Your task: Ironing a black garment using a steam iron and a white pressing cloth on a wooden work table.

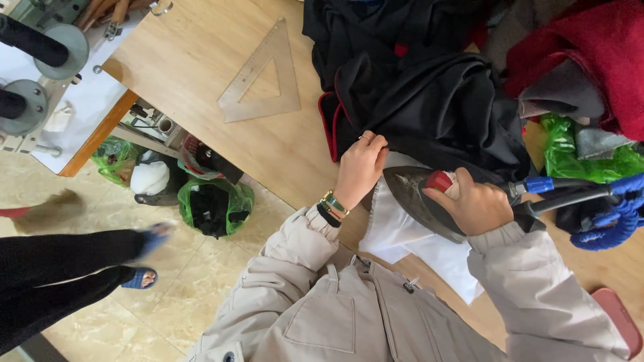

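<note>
Closest to me, my right hand (477,204) is wrapped tight around the handle of a heavy iron (419,201), fingers curled shut on it, its dark soleplate tipped up on its side above a white cloth (402,234) that lies flat on the wooden table (201,60). Blue-wrapped hoses and a dark cord (577,194) run from the back of the iron off to my right, ending in a thick blue coil (614,218) at the table's edge. Just to the left, my left hand (360,167), with a ring on one finger and a gold bracelet and dark band at the wrist, presses down and pinches the edge of a black garment (436,100) where it meets the white cloth, holding the fold in place. That black fabric, trimmed in red along one hem, is heaped up right behind the iron and crowds the space in front of it. Beyond it to the right lie a red fleecy cloth (590,47) and a green plastic bag (577,157). Further out on the bare wood rests a clear triangle ruler (265,74). Off the table's left edge, green bags (215,204) sit on the tiled floor, another person's leg in a blue sandal (137,278) passes by, and a sewing machine stand (40,74) occupies the far corner
</note>
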